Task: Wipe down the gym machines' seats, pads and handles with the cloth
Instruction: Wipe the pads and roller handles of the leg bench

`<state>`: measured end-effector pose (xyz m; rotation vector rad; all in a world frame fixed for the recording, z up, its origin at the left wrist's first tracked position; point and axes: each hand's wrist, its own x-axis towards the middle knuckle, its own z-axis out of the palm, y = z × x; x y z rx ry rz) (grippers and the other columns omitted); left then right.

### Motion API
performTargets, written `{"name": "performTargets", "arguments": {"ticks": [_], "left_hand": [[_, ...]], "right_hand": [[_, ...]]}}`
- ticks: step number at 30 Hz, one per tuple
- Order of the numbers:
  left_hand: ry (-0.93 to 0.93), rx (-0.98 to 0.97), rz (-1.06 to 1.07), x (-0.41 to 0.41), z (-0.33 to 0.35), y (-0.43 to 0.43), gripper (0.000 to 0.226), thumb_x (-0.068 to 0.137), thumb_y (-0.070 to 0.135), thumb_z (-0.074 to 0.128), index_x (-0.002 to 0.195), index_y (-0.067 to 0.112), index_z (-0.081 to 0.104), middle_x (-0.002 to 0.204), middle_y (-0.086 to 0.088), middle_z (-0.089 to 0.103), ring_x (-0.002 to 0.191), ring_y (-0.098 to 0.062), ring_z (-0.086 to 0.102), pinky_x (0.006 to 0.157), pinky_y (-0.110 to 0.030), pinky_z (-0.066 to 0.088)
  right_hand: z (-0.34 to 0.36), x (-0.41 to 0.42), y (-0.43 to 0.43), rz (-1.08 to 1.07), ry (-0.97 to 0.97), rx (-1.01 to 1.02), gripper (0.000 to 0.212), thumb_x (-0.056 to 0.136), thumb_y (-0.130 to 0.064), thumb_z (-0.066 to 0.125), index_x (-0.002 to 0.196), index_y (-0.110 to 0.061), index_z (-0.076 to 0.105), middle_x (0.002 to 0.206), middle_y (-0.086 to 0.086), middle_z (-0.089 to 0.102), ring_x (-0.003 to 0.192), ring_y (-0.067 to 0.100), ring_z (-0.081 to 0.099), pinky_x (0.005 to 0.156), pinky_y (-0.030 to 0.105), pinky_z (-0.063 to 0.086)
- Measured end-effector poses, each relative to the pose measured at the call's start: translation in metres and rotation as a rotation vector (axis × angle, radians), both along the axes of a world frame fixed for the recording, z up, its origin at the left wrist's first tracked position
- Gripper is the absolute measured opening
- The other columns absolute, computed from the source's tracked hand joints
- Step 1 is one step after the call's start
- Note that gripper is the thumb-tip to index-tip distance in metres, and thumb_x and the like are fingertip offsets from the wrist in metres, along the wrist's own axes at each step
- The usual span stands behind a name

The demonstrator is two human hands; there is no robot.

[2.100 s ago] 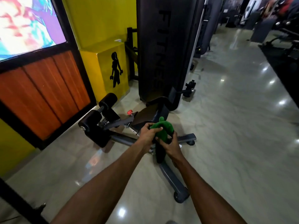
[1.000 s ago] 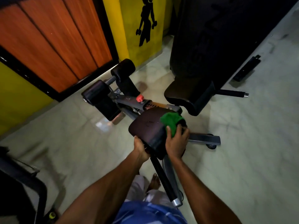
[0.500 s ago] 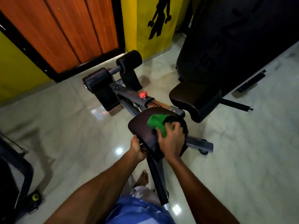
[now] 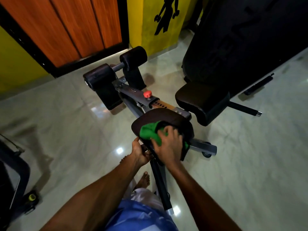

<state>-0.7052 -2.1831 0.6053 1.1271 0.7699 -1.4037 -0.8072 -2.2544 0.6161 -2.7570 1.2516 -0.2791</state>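
Observation:
A green cloth point(image 4: 148, 132) lies bunched on the near dark pad point(image 4: 160, 117) of a low grey-framed bench machine. My right hand point(image 4: 168, 145) presses flat on the cloth, fingers curled over it. My left hand point(image 4: 139, 152) grips the pad's near left edge from underneath. A second dark pad point(image 4: 202, 99) sits just beyond to the right. Two black foam rollers point(image 4: 100, 75) point(image 4: 133, 55) stand at the machine's far end, past a red knob point(image 4: 147, 93).
A black handle bar point(image 4: 160, 182) runs from under the pad toward my bare feet point(image 4: 143, 180). A tall black machine point(image 4: 241, 39) fills the upper right. Orange wood panels point(image 4: 66, 25) and yellow walls back the scene. Dark equipment point(image 4: 11, 177) stands at the left on glossy tile floor.
The view has dropped closer over the bench. My right hand has slid the cloth from the pad's far right toward its near left, while my left hand stays on the pad's edge.

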Motion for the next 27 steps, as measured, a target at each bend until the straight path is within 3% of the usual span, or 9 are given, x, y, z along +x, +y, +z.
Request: {"name": "performTargets", "arguments": {"ticks": [2, 4, 9, 11, 14, 17, 20, 23, 27], "left_hand": [[0.007, -0.024, 0.008, 0.002, 0.000, 0.002, 0.049, 0.097, 0.049, 0.038, 0.094, 0.008, 0.065, 0.083, -0.012, 0.066, 0.071, -0.028, 0.061, 0.051, -0.031, 0.056], [0.018, -0.029, 0.004, 0.002, -0.001, 0.003, 0.054, 0.098, 0.054, 0.035, 0.097, 0.007, 0.063, 0.087, -0.011, 0.064, 0.074, -0.029, 0.062, 0.054, -0.033, 0.056], [0.004, -0.010, -0.031, 0.001, -0.006, 0.003, 0.060, 0.098, 0.059, 0.034, 0.104, 0.006, 0.061, 0.100, -0.011, 0.066, 0.091, -0.030, 0.064, 0.076, -0.041, 0.054], [-0.001, -0.007, -0.034, 0.000, -0.006, 0.003, 0.058, 0.099, 0.059, 0.035, 0.103, 0.007, 0.061, 0.100, -0.011, 0.066, 0.090, -0.030, 0.064, 0.074, -0.040, 0.054], [-0.007, 0.011, -0.041, 0.000, -0.005, 0.003, 0.057, 0.099, 0.059, 0.036, 0.097, 0.007, 0.060, 0.092, -0.011, 0.065, 0.079, -0.028, 0.063, 0.070, -0.037, 0.052], [-0.017, 0.029, -0.034, 0.002, -0.005, 0.001, 0.057, 0.100, 0.057, 0.034, 0.097, 0.007, 0.060, 0.090, -0.010, 0.064, 0.078, -0.027, 0.062, 0.075, -0.038, 0.052], [-0.032, 0.041, -0.005, -0.001, -0.007, 0.001, 0.056, 0.099, 0.057, 0.036, 0.095, 0.008, 0.060, 0.086, -0.010, 0.065, 0.078, -0.029, 0.063, 0.082, -0.039, 0.052], [-0.038, 0.074, 0.025, -0.002, -0.010, -0.001, 0.056, 0.097, 0.060, 0.037, 0.091, 0.009, 0.060, 0.081, -0.008, 0.065, 0.075, -0.028, 0.063, 0.079, -0.037, 0.053], [0.026, 0.021, 0.107, -0.002, -0.007, -0.006, 0.054, 0.099, 0.051, 0.039, 0.084, 0.005, 0.065, 0.062, -0.011, 0.070, 0.049, -0.025, 0.068, 0.048, -0.029, 0.057]], "right_hand": [[-0.005, -0.018, 0.015, 0.118, -0.069, 0.052, 0.041, 0.085, -0.055, 0.061, 0.113, -0.026, 0.067, 0.116, 0.005, 0.055, 0.097, 0.026, 0.049, 0.078, 0.038, 0.041], [-0.016, -0.043, 0.003, 0.096, -0.182, 0.128, 0.046, 0.085, -0.056, 0.061, 0.114, -0.021, 0.066, 0.122, 0.007, 0.051, 0.103, 0.027, 0.047, 0.083, 0.039, 0.041], [-0.039, -0.054, -0.039, -0.550, -0.593, 0.339, 0.085, 0.090, -0.075, 0.047, 0.121, 0.003, 0.056, 0.127, 0.021, 0.043, 0.119, 0.039, 0.045, 0.106, 0.053, 0.042], [-0.033, -0.036, -0.023, -0.646, -0.611, 0.328, 0.080, 0.092, -0.071, 0.048, 0.123, 0.003, 0.056, 0.127, 0.023, 0.045, 0.120, 0.041, 0.045, 0.106, 0.054, 0.040], [-0.034, -0.032, 0.034, -0.428, -0.446, 0.281, 0.055, 0.093, -0.056, 0.051, 0.124, -0.010, 0.055, 0.134, 0.016, 0.042, 0.118, 0.037, 0.045, 0.102, 0.049, 0.038], [-0.036, -0.055, 0.034, -0.152, -0.265, 0.229, 0.048, 0.090, -0.053, 0.053, 0.127, -0.022, 0.051, 0.135, 0.007, 0.039, 0.114, 0.032, 0.043, 0.093, 0.050, 0.045], [-0.025, -0.051, -0.021, -0.195, -0.080, 0.099, 0.048, 0.093, -0.058, 0.055, 0.124, -0.022, 0.062, 0.139, 0.008, 0.044, 0.119, 0.034, 0.042, 0.096, 0.052, 0.041], [-0.010, -0.018, -0.057, -0.280, -0.061, 0.108, 0.046, 0.097, -0.055, 0.057, 0.122, -0.018, 0.069, 0.146, 0.011, 0.050, 0.135, 0.034, 0.040, 0.108, 0.055, 0.032], [-0.012, 0.004, -0.027, 0.145, 0.021, 0.082, 0.040, 0.093, -0.046, 0.064, 0.118, -0.016, 0.071, 0.139, 0.008, 0.062, 0.132, 0.025, 0.053, 0.115, 0.046, 0.026]]}}
